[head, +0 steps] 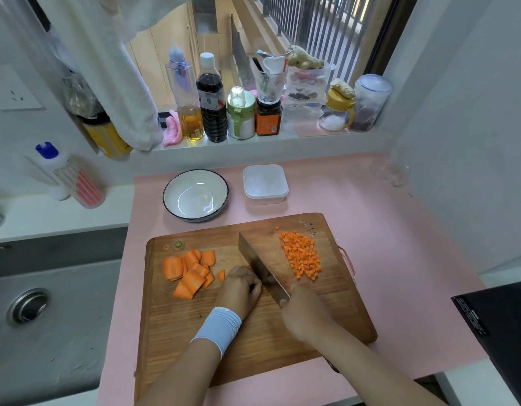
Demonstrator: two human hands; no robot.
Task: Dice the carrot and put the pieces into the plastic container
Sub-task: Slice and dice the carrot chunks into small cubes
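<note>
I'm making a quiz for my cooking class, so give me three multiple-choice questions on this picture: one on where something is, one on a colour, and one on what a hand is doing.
1. Where does the diced carrot pile lie?
A: on the windowsill. B: on the right part of the cutting board. C: in the sink.
2. What colour is the rim of the bowl?
A: red. B: yellow. C: dark.
3. What is the right hand doing?
A: gripping the cleaver. B: resting flat. C: lifting a bottle.
Answers:
1 B, the cubes sit on the board to the right of the blade.
2 C, a dark line rings the white bowl.
3 A, its fingers curl round the handle.
</note>
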